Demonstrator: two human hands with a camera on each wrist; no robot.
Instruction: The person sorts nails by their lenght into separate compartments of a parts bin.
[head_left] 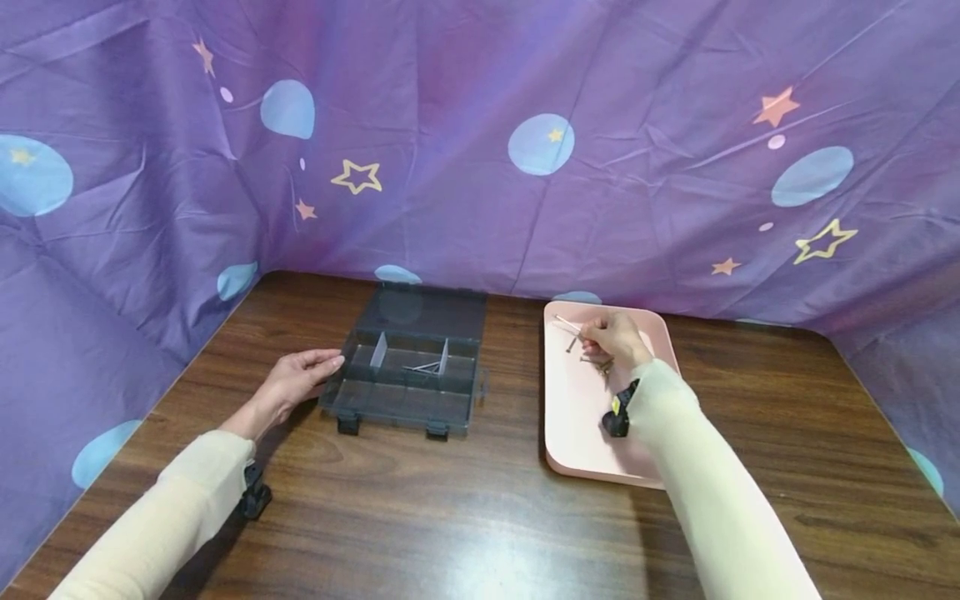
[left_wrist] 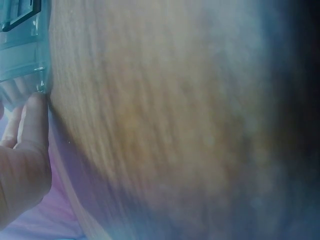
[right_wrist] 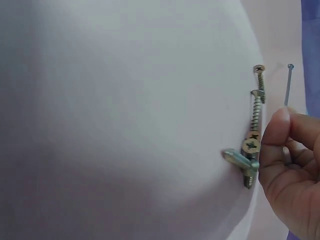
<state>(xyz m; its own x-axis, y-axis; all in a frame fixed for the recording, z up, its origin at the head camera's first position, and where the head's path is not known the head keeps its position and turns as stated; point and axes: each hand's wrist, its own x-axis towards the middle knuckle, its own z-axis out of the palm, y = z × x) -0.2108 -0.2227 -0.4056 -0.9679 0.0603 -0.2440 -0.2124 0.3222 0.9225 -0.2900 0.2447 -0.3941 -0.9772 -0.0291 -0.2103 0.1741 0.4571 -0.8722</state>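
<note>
Nearest the camera, two cream sleeves (head_left: pixel 720 475) are extended inward from the lower corners; a small black device (head_left: pixel 617 412) is fitted at each cuff. Beyond both hands, the area is enclosed by a creased purple curtain (head_left: pixel 450 75), printed with blue discs and stars. A dark brown, wood-grained table (head_left: pixel 360 500) is set beneath both hands, with glare reflected on its near part. A pale pink tray (head_left: pixel 570 417) with rounded corners is placed under the right grip. Well to the left of that grip, a dark translucent box (head_left: pixel 397 419) is positioned, its lid (head_left: pixel 427 312) folded back toward the curtain and its two latches (head_left: pixel 348 424) directed toward the person. The left edge of the box is touched by the left hand (head_left: pixel 288 383), fingers extended. Slender silvery nails (head_left: pixel 423 367) are laid in the box's middle rear compartment. Brass-coloured screws (right_wrist: pixel 256 112) with cross-slotted heads are scattered in the tray, just beside the right grip. By the right hand (head_left: pixel 618 337), a single nail (right_wrist: pixel 288 87) is held above the tray in a narrow pinch. Its long axis is slanted forward and leftward from the fingertips, head outermost. The shank is thin, straight and silvery.
</note>
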